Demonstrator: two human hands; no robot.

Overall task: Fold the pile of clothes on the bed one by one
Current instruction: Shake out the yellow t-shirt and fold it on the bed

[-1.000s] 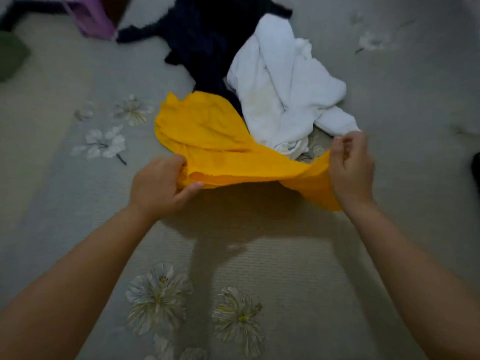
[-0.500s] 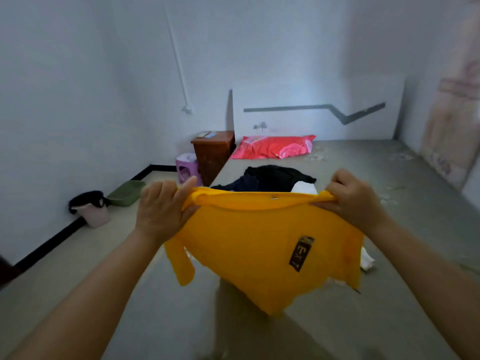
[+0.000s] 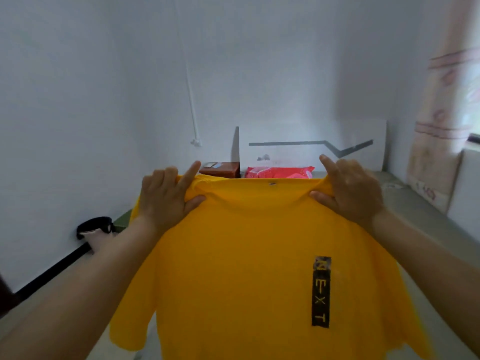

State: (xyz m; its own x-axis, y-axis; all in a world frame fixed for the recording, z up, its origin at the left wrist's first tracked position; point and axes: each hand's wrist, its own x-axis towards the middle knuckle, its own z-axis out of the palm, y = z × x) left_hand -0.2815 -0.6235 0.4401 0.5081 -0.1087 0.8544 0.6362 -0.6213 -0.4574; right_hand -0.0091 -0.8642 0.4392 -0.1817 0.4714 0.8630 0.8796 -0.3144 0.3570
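1. A yellow T-shirt is held up in the air, spread wide, right in front of the camera; it fills the near middle of the view.
2. The left hand grips the left shoulder of the shirt; the thumb is pressed on the near side, most fingers are curled over the top edge, and the first finger points up.
3. The right hand grips the right shoulder the same way, with the thumb in front and the first finger sticking up.
4. A black label with the letters NEXT runs down the right side of the shirt; the top letter is hard to read.
5. The bottom of the shirt is cut off by the lower edge of the view; the left sleeve hangs down, and the right sleeve is partly behind the right arm.
6. The shirt hides most of the bed; only a grey strip shows on the right.
7. Far away, a pink pillow peeks over the collar; a brown bedside table sits just left of it; both are partly hidden.
8. On the floor at the left, by the wall, is a small bin with a black lining; the left arm covers part of it.
9. A patterned curtain hangs at the far right; it is blurry.
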